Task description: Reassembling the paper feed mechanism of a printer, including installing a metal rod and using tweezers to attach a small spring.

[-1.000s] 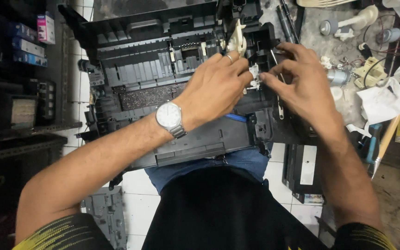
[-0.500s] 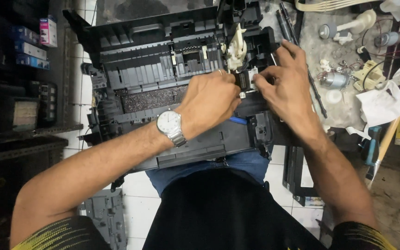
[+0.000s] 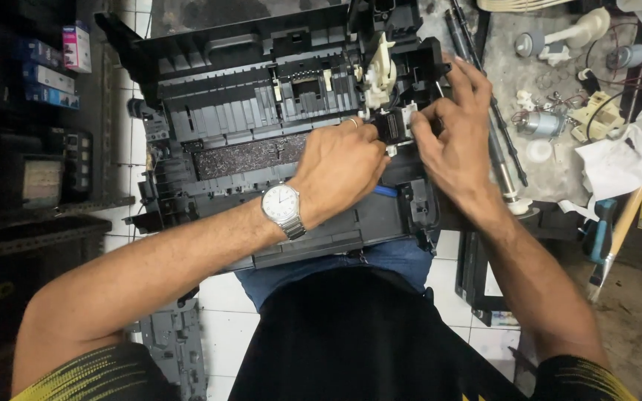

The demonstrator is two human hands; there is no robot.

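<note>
The open printer chassis point(image 3: 261, 126) rested across my lap; white floor tiles point(image 3: 217, 334) below held a grey plastic panel point(image 3: 176, 345).

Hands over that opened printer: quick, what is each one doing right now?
Left hand: fingers curled shut on the small black part in the printer chassis.
Right hand: pinching the same part from the other side.

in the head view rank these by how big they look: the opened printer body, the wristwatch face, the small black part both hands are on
1. opened printer body, by far the largest.
2. small black part and wristwatch face look much alike; the watch sits nearer the camera and fingers hide some of the part, so no ranking.
</note>
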